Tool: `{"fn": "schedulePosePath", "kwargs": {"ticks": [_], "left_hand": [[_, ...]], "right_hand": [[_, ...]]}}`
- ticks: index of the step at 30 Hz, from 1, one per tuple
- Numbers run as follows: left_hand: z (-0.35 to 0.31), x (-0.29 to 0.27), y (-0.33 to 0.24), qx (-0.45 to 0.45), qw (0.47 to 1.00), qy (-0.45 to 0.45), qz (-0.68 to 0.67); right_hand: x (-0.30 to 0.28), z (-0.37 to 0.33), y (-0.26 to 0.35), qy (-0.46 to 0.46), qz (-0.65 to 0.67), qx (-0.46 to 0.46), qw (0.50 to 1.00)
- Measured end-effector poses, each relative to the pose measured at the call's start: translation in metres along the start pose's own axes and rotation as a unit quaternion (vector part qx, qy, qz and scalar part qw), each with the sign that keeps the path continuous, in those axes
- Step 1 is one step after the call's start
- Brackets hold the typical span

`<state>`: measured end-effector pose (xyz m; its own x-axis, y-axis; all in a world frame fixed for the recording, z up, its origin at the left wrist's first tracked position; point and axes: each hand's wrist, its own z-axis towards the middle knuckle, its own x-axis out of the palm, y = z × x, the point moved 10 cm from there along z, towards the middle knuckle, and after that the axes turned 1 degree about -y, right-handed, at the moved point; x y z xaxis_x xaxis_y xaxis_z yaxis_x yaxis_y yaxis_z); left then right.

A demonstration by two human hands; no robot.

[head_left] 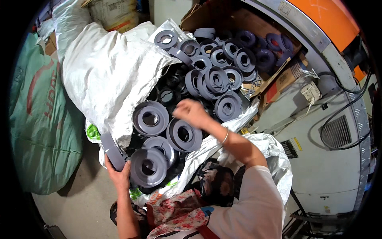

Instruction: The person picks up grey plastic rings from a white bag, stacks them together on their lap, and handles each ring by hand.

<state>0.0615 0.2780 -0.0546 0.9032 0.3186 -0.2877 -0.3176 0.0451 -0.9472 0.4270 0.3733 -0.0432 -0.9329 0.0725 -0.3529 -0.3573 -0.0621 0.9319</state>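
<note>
The left hand's point(119, 176) fingers grasp a grey ring point(112, 150) just above them by its lower end, probably leaving its face unobstructed. The right hand's point(191, 113) fingers curl near black parts point(166, 96); whether they hold anything, I cannot tell.

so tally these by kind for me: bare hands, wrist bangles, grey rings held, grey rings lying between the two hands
Bare hands: 2 (left hand, right hand)
Wrist bangles: 1 (right wrist bangle)
Grey rings held: 1 (held ring)
Grey rings lying between the hands: 4 (upper left ring, right ring, bottom ring, partly covered ring)
Total: 8
</note>
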Motion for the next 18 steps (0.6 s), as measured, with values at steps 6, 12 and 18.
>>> {"fn": "schedulePosePath", "kwargs": {"ticks": [6, 12, 18], "left_hand": [[-0.014, 0.030, 0.009, -0.045, 0.996, 0.065, 0.029], [-0.033, 0.043, 0.042, -0.082, 0.987, 0.127, 0.050], [-0.034, 0.052, 0.030, -0.108, 0.985, 0.109, 0.080]], "right_hand": [[-0.218, 0.048, -0.135, -0.348, -0.247, 0.135, 0.894], [-0.294, 0.069, -0.180, -0.368, -0.359, 0.278, 0.811], [-0.335, 0.089, -0.230, -0.327, -0.314, 0.260, 0.853]]}}
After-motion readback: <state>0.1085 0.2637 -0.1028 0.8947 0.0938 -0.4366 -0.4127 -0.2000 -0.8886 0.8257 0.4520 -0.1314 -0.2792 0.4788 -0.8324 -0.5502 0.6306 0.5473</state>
